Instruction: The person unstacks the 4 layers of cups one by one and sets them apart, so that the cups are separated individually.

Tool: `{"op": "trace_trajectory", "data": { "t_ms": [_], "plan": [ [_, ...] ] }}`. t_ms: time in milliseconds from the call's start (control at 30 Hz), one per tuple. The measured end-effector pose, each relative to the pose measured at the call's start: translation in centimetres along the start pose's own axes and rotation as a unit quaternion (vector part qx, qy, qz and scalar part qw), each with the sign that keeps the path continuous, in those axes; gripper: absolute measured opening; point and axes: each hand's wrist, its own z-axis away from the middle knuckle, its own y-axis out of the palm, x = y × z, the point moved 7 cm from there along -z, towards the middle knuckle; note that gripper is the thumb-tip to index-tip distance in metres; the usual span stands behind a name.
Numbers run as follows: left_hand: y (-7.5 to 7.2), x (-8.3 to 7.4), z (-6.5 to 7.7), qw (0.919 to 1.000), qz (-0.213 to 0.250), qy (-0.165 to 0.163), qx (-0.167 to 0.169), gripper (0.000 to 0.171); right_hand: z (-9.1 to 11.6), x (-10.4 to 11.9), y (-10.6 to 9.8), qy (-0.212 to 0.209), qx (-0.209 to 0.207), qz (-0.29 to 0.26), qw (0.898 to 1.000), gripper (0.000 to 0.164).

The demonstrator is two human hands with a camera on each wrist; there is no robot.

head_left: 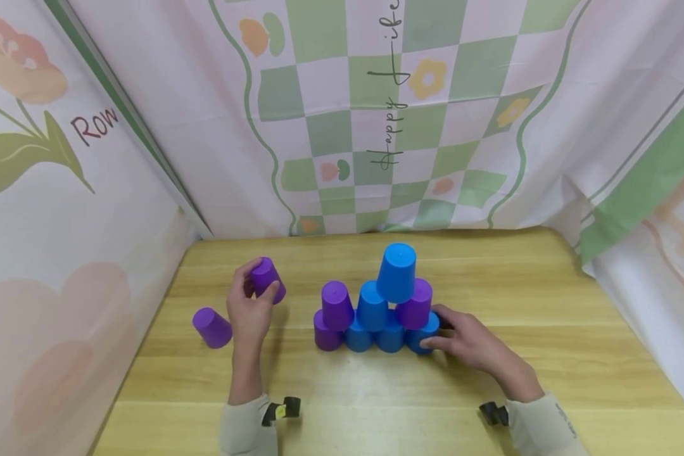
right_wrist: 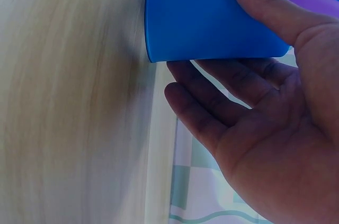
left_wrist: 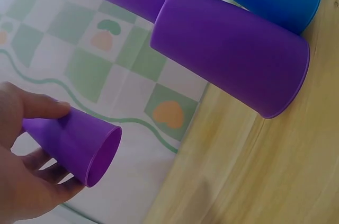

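Note:
My left hand (head_left: pixel 252 310) holds a purple cup (head_left: pixel 265 278) above the table, thumb on one side and fingers on the other. In the left wrist view, this cup (left_wrist: pixel 79 142) is tilted with its open rim facing away from the palm. Upside-down cups form a pyramid. Its bottom row has a purple cup (head_left: pixel 327 335) at left, then several blue ones. Above are a purple cup (head_left: pixel 337 307), a blue cup (head_left: pixel 372 307) and another purple cup (head_left: pixel 416 304). One blue cup (head_left: pixel 398 273) tops the right part. My right hand (head_left: pixel 470 339) grips the bottom right blue cup (right_wrist: pixel 206 20) between thumb and fingers.
Left of my left forearm, a single purple cup (head_left: pixel 213 328) stands upside down on the wooden table (head_left: pixel 342 405). Printed curtains hang along the back edge (head_left: pixel 376 126) and both sides. Dark wrist mounts (head_left: pixel 283 410) protrude from my sleeves.

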Motion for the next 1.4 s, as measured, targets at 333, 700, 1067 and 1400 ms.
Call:
{"op": "trace_trajectory", "data": {
  "t_ms": [333, 700, 1067, 1400],
  "plan": [
    [-0.7, 1.4, -0.6, 0.9990, 0.014, -0.032, -0.029, 0.051, 0.1, 0.1, 0.0, 0.002, 0.000, -0.003, 1.000, 0.059],
    [-1.7, 3.5, -1.8, 0.9970, 0.014, -0.029, -0.070, 0.049, 0.1, 0.0, 0.1, 0.007, 0.002, -0.002, 1.000, 0.061],
    [-1.7, 5.9, -2.0, 0.9943, -0.002, -0.036, -0.100, 0.042, 0.1, 0.0, 0.1, -0.004, -0.009, 0.003, 1.000, 0.057],
    [-1.9, 6.3, -2.0, 0.9908, -0.005, -0.030, -0.132, 0.043, 0.1, 0.0, 0.0, -0.008, -0.012, 0.009, 1.000, 0.054]
  ]
}}
